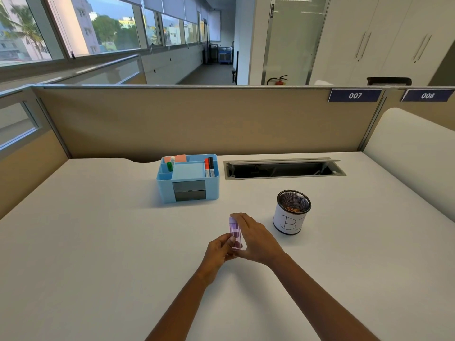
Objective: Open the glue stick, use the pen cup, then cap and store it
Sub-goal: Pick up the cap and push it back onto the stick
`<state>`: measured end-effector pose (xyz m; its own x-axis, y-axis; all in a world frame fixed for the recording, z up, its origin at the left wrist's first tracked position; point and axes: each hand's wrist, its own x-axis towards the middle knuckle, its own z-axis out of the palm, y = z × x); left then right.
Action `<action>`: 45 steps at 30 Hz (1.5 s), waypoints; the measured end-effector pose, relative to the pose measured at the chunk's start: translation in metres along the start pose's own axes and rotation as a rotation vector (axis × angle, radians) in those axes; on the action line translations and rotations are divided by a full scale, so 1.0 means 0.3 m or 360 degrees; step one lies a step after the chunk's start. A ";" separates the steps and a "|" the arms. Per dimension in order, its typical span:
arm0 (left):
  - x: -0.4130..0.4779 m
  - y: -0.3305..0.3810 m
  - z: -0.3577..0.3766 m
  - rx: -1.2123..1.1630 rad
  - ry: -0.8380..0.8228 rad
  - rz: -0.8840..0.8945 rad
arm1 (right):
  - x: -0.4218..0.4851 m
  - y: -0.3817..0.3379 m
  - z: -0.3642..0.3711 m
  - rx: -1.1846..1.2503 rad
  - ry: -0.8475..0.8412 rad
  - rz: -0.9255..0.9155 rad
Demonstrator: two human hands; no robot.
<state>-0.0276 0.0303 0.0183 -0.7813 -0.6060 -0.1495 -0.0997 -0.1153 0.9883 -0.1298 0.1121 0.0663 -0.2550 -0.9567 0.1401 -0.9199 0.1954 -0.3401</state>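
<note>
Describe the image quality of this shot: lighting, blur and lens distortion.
Head view: soft, even daylight with faint shadows on the desk; wide-angle lens bows the partition and windows; the glue stick, gripped by left hand and right hand, looks slightly blurred.

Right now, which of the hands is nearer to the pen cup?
Right. The right hand holds the glue stick just left of the pen cup; the left hand is farther left.

One purple glue stick [235, 233], one black mesh pen cup [292, 212], one blue plastic desk organiser [188, 178], two markers [209, 166], two hands [256, 238].
</note>
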 end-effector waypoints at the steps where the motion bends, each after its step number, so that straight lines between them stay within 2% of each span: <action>1: 0.001 0.001 0.000 -0.0005 -0.0001 0.0001 | -0.001 0.000 0.001 -0.0009 0.0012 -0.0012; 14: 0.016 -0.003 0.008 0.0054 -0.0036 -0.0052 | -0.004 0.010 0.014 0.0002 -0.0046 0.0027; 19: 0.027 0.000 0.011 0.0086 0.0014 -0.0146 | -0.006 0.005 0.038 0.0013 -0.0104 -0.0052; 23: 0.017 -0.003 0.014 -0.0022 0.0019 -0.0202 | -0.012 -0.002 0.052 0.0223 -0.0139 0.0054; 26: 0.013 0.000 0.018 -0.0233 0.0059 -0.0281 | -0.008 -0.015 0.068 0.0336 0.0044 0.0132; 29: 0.006 0.017 0.024 -0.0589 0.0103 -0.0327 | -0.001 -0.028 0.078 0.0305 0.0126 0.0277; 32: 0.008 0.019 0.023 -0.0650 0.0121 -0.0334 | 0.004 -0.035 0.093 0.0247 0.0081 0.0363; 37: 0.010 0.010 0.009 -0.0310 0.0137 -0.0291 | 0.017 -0.035 0.104 0.0185 0.0081 0.0394; 45: 0.058 0.011 -0.089 0.1127 0.0437 -0.0032 | 0.111 -0.036 0.064 0.0083 0.0094 0.0352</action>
<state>-0.0252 -0.0015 0.0181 -0.6030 -0.7939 -0.0783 -0.5565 0.3483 0.7543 -0.1226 0.0740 0.0566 -0.4669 -0.8773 0.1107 -0.8235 0.3858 -0.4161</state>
